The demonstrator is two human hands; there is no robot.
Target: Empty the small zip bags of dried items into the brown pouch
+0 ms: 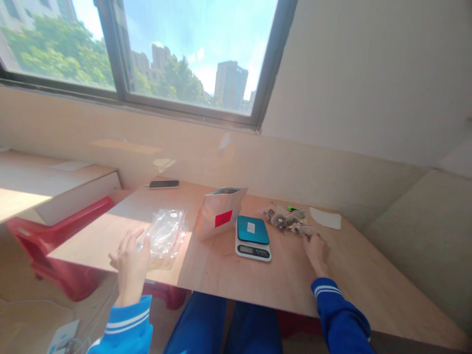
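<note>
My left hand (132, 260) is beside the left edge of a stack of clear zip bags (167, 231). Its fingers are slightly curled and apart, with nothing visible held in them. My right hand (317, 250) reaches to a pile of filled clear zip bags (283, 220) holding small dark and light pieces. The fingers are closed at the near right corner of one bag; the fingertips are partly hidden. Between the hands stand an open-topped pale pouch (210, 221) with a red label and a kitchen scale (253, 236) with a teal platform and white body.
A phone (164, 184) lies at the table's back left. A white paper sheet (326, 218) is at the back right, beside a bright green item (291, 208). A red stool (62, 255) and another table (47, 182) stand to the left. The wall and window are behind.
</note>
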